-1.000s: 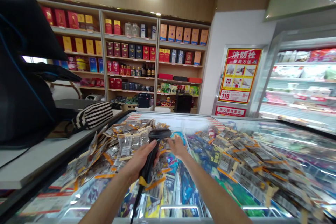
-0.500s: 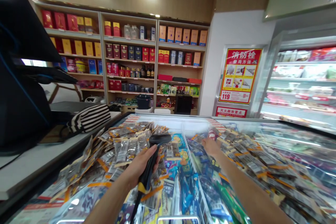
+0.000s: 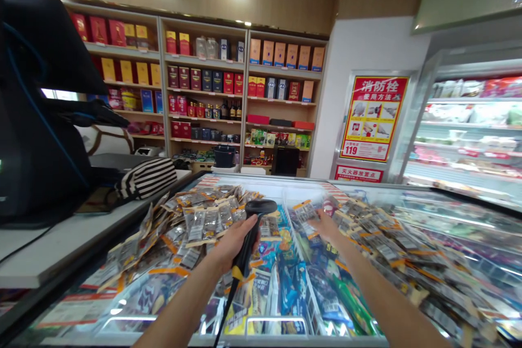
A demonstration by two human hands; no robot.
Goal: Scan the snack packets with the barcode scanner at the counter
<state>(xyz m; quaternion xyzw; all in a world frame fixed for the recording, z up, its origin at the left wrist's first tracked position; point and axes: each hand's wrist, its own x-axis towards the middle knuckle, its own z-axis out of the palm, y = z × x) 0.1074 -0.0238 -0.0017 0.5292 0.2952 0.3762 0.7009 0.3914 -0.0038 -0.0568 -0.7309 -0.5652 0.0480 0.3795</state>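
Observation:
My left hand is wrapped round the handle of a black barcode scanner, its head at the top and its cord running down toward me. In my right hand is a small clear snack packet with orange ends, tilted, its label side showing. A pile of similar packets lies on the freezer's glass lid to the left. Another pile of them is spread to the right. Under the glass are wrapped frozen goods, parted by a white wire divider.
On the left, a white counter carries a black checkout terminal and a striped pouch. Shelves of boxed goods stand beyond the chest freezer. A lit display cooler is at the right.
The snack packet in my right hand has come up into clear view and turned toward the scanner. The scanner has shifted slightly right and up in the picture.

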